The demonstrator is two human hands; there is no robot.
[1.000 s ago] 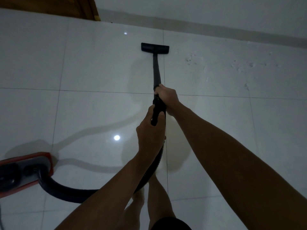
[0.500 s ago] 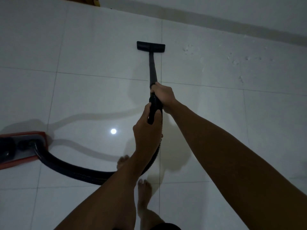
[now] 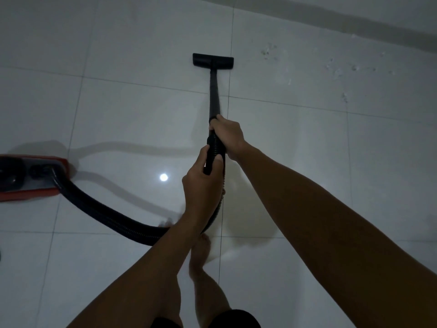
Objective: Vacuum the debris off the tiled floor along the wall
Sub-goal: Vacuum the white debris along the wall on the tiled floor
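A black vacuum wand [image 3: 214, 93] runs from my hands out to a flat black floor nozzle [image 3: 213, 60] resting on the white tiled floor [image 3: 132, 110]. My right hand [image 3: 227, 134] grips the wand where it joins the ribbed hose. My left hand [image 3: 203, 179] is wrapped around the hose end just behind it. Pale debris [image 3: 338, 69] lies scattered on the tiles to the right of the nozzle, close to the wall [image 3: 354, 10]. The nozzle sits left of the debris, not touching it.
The red and black vacuum body [image 3: 28, 176] sits on the floor at the far left. Its black ribbed hose [image 3: 106, 216] curves across the tiles to my hands. My bare feet [image 3: 201, 249] stand below my arms. A grey skirting strip [image 3: 354, 27] runs along the wall.
The view has tilted down, so the wall sits higher in frame. The nozzle has drawn back from the wall a little. The vacuum body and hose have shifted left and up in view.
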